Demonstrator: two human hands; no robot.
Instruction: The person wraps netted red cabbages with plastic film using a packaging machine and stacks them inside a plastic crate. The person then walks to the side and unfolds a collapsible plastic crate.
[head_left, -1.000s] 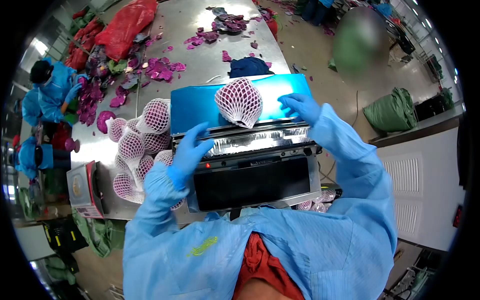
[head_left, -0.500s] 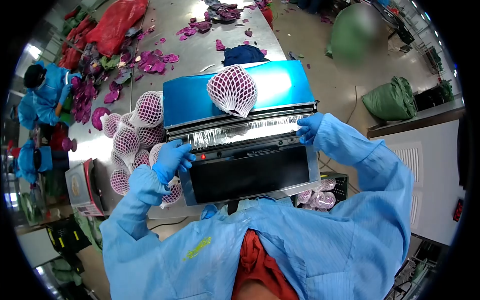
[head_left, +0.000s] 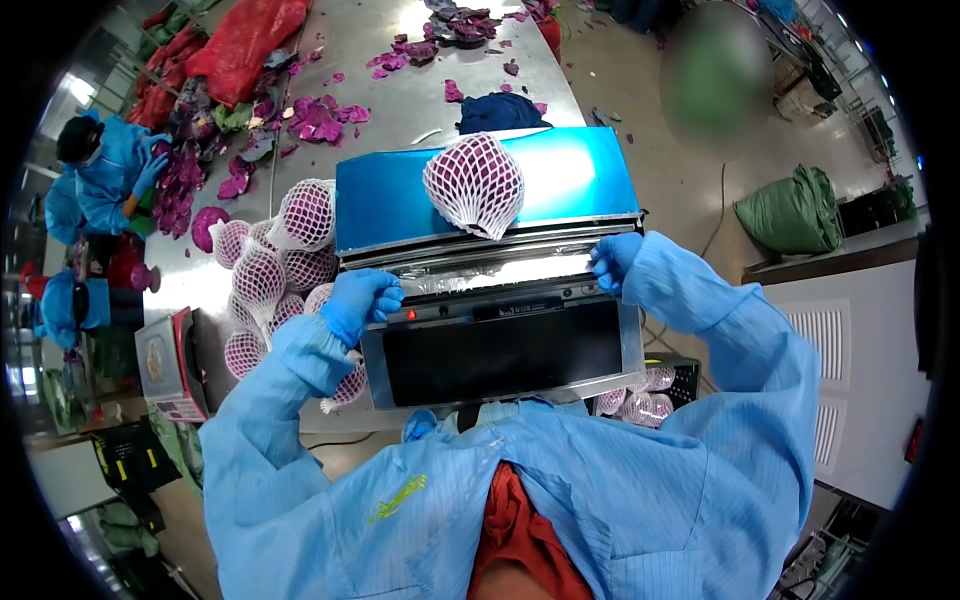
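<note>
A film wrapping machine (head_left: 625,345) stands in front of me, with a black plate and a lit red light. Clear plastic film (head_left: 490,274) stretches across it between my two blue-gloved hands. My left hand (head_left: 362,304) is closed on the film's left end; my right hand (head_left: 614,263) pinches its right end. On the machine's blue top (head_left: 580,180) rests a purple cabbage in a white foam net (head_left: 474,186). More netted cabbages (head_left: 262,275) are heaped left of the machine, close to my left forearm.
A bare purple cabbage (head_left: 208,228) and loose purple leaves (head_left: 318,120) lie on the metal table (head_left: 385,110). Dark blue cloth (head_left: 500,112) sits behind the machine. At right below is a crate of wrapped cabbages (head_left: 645,405). Co-workers (head_left: 105,180) are at left.
My fingers have closed at both ends of the film, and its loose front edge now looks pulled straighter. The view has shifted slightly; the netted cabbage stays on the machine.
</note>
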